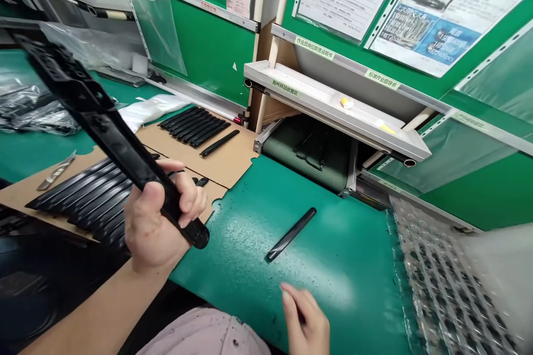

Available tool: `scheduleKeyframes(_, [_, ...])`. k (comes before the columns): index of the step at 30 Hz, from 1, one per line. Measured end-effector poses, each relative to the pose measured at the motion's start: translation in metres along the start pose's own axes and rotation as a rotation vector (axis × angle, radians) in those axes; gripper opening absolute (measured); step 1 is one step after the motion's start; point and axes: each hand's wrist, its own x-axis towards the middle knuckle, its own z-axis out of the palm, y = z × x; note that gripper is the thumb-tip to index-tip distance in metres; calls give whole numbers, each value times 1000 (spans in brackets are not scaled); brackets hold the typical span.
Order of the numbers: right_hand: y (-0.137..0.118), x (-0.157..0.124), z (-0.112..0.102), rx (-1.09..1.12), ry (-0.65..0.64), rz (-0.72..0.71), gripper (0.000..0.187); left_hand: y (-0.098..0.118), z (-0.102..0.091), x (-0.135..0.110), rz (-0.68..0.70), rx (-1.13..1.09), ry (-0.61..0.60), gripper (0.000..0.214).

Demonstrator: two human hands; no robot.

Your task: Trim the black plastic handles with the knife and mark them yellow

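My left hand (pixel 160 213) grips a long black moulded plastic part (pixel 89 111) near one end, and the part slants up and away to the upper left. My right hand (pixel 306 321) hovers low over the green mat (pixel 333 294) with its fingertips drawn close; a thin pale sliver may lie between them, too small to tell. A short black plastic strip (pixel 291 234) lies loose on the mat above my right hand. Rows of similar black strips (pixel 194 125) rest on a cardboard sheet (pixel 220 163). A metal scalpel (pixel 56 171) lies on the cardboard at the left.
Bubble wrap (pixel 449 283) lies along the mat's right side. A white metal shelf (pixel 333 111) juts out above a dark green conveyor belt (pixel 303 152). Black plastic bags (pixel 33 108) lie at the far left, and printed sheets hang on the green wall.
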Motion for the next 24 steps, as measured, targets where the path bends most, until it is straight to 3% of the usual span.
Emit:
scheduleKeyframes(5, [-93,48,33,-53,-21,-561,21,3,4,0,130,135,-26,27])
scheduleKeyframes(9, [-135,69,44,-268,-40,-853,14,-1,-5,2,176,196,-95,26])
scheduleKeyframes(16, [-149,94,41,-641,-38,-986,24,-24,-11,9,166,232,-156,29])
scheduleKeyframes(24, [-153,112,41,-727,14,-1035,24,-41,-10,14,103,226,-247,30])
